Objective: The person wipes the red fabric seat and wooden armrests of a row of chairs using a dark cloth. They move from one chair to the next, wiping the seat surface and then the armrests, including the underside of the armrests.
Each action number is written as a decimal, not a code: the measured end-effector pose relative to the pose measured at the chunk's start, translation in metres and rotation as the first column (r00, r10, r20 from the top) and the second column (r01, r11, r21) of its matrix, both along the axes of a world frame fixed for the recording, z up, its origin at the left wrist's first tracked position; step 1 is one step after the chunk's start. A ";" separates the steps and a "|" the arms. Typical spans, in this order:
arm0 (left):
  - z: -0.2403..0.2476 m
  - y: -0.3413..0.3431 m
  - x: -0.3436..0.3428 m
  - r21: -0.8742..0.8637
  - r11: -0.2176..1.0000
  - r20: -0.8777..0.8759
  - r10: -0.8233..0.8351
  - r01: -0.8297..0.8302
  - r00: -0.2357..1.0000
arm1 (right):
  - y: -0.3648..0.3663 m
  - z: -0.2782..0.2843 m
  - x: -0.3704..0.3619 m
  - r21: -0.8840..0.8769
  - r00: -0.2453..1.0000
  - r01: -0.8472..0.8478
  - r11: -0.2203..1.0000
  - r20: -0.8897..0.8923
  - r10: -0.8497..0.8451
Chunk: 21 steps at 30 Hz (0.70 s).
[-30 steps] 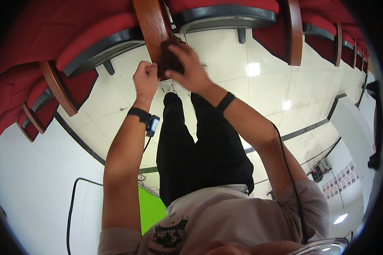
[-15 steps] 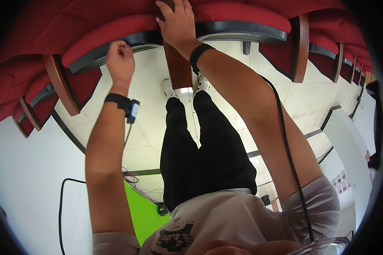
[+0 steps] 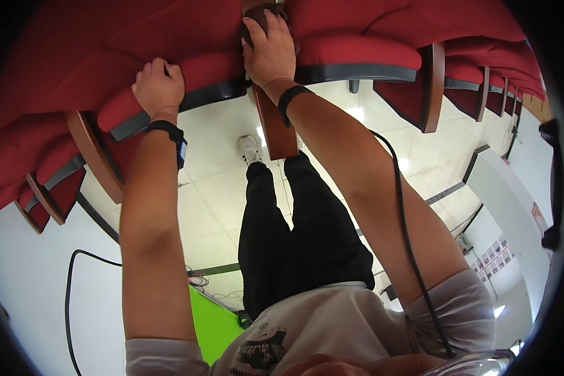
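My right hand (image 3: 271,53) rests over a dark brown, bunched cloth (image 3: 254,17) at the top of the wooden armrest (image 3: 274,128) between two red seats. Its fingers point away from me and press on the cloth, which they partly hide. Over the front of the left red seat cushion (image 3: 213,70) is my left hand (image 3: 159,86), curled into a loose fist. Nothing shows in it, and its knuckles face up. Right of the armrest is another red seat cushion (image 3: 357,53) with a black front edge.
More red seats with wooden side panels (image 3: 433,88) run off to both sides. My legs in black trousers (image 3: 294,250) stand on pale floor tiles (image 3: 216,194) before the armrest. A black cable (image 3: 402,207) hangs along my right arm. Behind me is a bright green panel (image 3: 216,326).
My left hand has moved left and forward over the seat cushion, still curled. My right hand stays at the armrest, with more of the brown cloth showing. The view has shifted slightly.
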<state>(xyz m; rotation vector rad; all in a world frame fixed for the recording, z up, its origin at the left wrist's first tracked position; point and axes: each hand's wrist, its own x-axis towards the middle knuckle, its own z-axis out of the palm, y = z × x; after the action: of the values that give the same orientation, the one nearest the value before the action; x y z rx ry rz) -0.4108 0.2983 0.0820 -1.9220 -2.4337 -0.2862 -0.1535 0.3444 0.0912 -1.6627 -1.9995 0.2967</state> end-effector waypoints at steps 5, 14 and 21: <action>0.001 0.001 0.001 -0.036 0.999 -0.051 -0.026 0.024 0.998 | 0.023 -0.008 -0.009 0.057 0.999 0.034 0.998 -0.023 -0.032; -0.002 0.001 0.000 0.039 0.998 -0.028 -0.051 0.052 0.998 | 0.072 -0.014 -0.013 0.010 0.995 -0.080 0.997 0.054 0.080; -0.003 0.003 -0.002 0.024 0.997 -0.050 -0.067 0.068 0.997 | 0.075 -0.006 -0.014 -0.097 0.994 -0.086 0.992 0.059 0.091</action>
<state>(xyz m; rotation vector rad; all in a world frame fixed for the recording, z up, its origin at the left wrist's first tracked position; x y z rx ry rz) -0.4125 0.3015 0.0790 -1.9792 -2.3268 -0.2674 -0.1670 0.4190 0.0847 -1.6615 -2.1401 0.3799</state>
